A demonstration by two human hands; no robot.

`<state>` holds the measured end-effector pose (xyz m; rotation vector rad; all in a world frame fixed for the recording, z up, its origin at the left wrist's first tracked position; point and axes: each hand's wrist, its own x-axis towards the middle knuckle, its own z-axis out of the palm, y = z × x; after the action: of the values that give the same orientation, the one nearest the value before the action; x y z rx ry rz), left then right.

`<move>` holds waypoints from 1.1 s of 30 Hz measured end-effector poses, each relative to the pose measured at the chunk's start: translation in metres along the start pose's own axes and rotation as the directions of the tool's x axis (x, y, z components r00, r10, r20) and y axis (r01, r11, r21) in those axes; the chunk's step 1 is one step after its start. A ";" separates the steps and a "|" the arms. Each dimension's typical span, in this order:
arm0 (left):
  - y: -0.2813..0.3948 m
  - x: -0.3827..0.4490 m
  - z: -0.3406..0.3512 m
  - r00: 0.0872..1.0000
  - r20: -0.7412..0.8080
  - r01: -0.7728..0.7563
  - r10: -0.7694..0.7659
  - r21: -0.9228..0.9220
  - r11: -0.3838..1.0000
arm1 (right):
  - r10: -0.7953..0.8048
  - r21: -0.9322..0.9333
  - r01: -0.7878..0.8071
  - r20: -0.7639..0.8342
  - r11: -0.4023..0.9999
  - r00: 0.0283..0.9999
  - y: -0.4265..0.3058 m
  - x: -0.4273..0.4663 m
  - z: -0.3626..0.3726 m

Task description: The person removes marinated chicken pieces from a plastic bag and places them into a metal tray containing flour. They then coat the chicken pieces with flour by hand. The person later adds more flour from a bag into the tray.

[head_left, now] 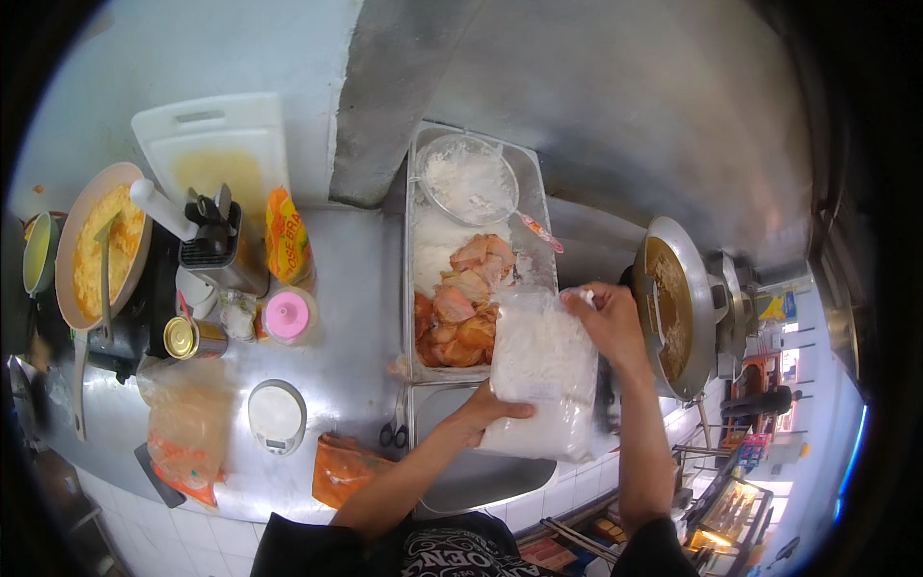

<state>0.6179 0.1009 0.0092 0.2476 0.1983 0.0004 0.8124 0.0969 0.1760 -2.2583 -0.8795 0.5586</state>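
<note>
A clear plastic bag of white flour (544, 375) is held between both hands, above the near end of a rectangular metal tray (546, 216). My left hand (490, 412) grips its lower left side, thumb across the front. At the upper right corner, my right hand (609, 321) pinches the bag's plastic edge. Raw marinated chicken pieces (461, 317) lie in the tray, partly covered by the bag. Loose white flour (429, 241) spreads beside them. At the tray's far end rests a round wire sieve (472, 177) with flour in it and a reddish handle.
A wok of brown oil (674, 310) stands close on the right. Below the bag sits a second metal tray (483, 483). Leftward are scissors (394, 425), an orange cloth (350, 465), a digital scale (277, 418), a pink-lidded bottle (286, 316) and a frying pan (108, 245). A person (761, 402) stands far off.
</note>
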 end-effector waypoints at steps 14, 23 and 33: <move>-0.007 0.006 0.028 0.997 0.063 -0.013 0.035 -0.318 0.948 | 0.042 -0.372 0.026 0.175 0.928 0.984 -0.005 0.068 0.004; -0.003 0.015 0.035 0.990 0.107 -0.056 0.094 -0.314 0.948 | 0.032 -0.416 0.052 0.192 0.908 0.981 0.002 0.092 0.010; 0.011 0.016 0.044 0.985 0.132 -0.065 0.113 -0.323 0.944 | -0.027 -0.356 0.077 0.145 0.931 0.989 -0.008 0.111 0.006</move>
<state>0.6426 0.1017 0.0502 -0.0666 0.0359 0.1033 0.8812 0.1829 0.1601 -2.5374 -1.1912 0.5712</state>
